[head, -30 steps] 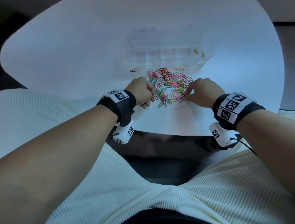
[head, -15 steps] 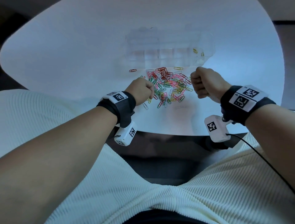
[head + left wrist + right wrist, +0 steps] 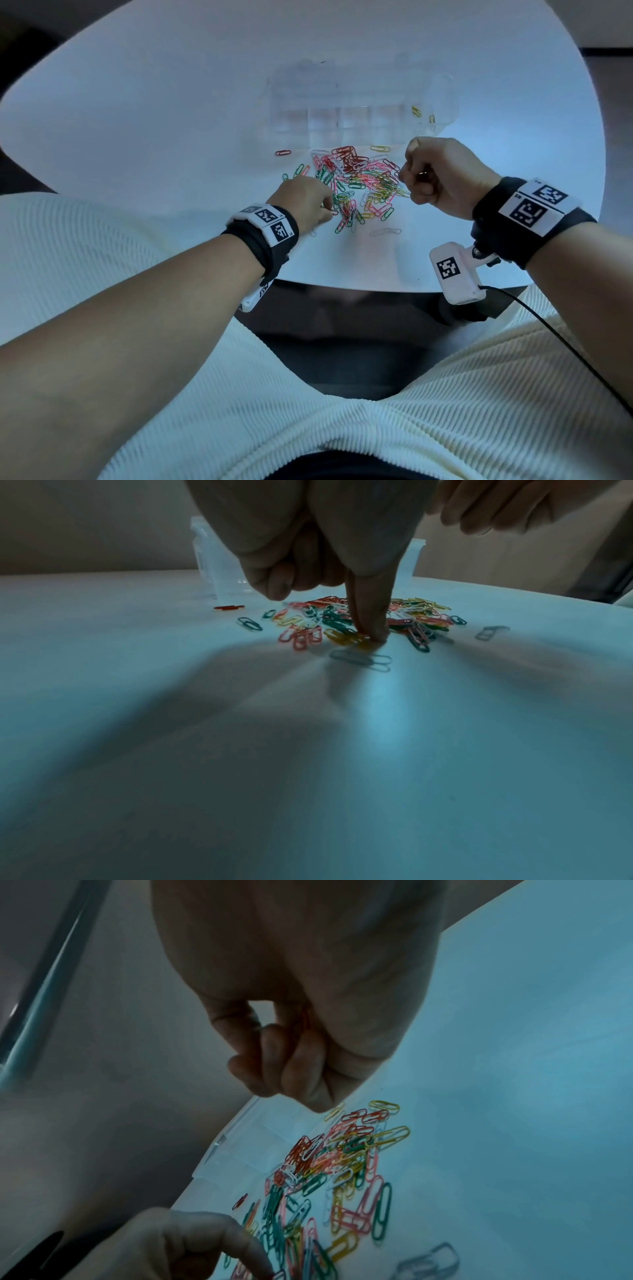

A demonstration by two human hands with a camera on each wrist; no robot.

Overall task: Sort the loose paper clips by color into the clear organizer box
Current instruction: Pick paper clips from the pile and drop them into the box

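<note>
A heap of colored paper clips [image 3: 359, 185] lies on the white table [image 3: 171, 120] just in front of the clear organizer box [image 3: 342, 113]. Yellow clips [image 3: 416, 111] sit in the box's right-end compartment. My left hand [image 3: 327, 209] is at the heap's near left edge; its straight index fingertip [image 3: 375, 634] presses a yellow clip [image 3: 346, 638] onto the table, with the other fingers curled. My right hand [image 3: 411, 178] hovers above the heap's right side, curled into a fist. In the right wrist view its fingers [image 3: 274, 1047] hold a reddish clip [image 3: 304, 1018].
A single red clip [image 3: 283, 152] lies left of the heap, a yellow one [image 3: 380, 148] behind it, and a pale one [image 3: 385, 232] in front. The table's front edge [image 3: 342, 289] runs close to my lap. Bare tabletop spreads to the left and right.
My right hand has lifted off the heap's right edge and risen toward the box, still curled. My left hand stays at the heap's left edge, shifted slightly.
</note>
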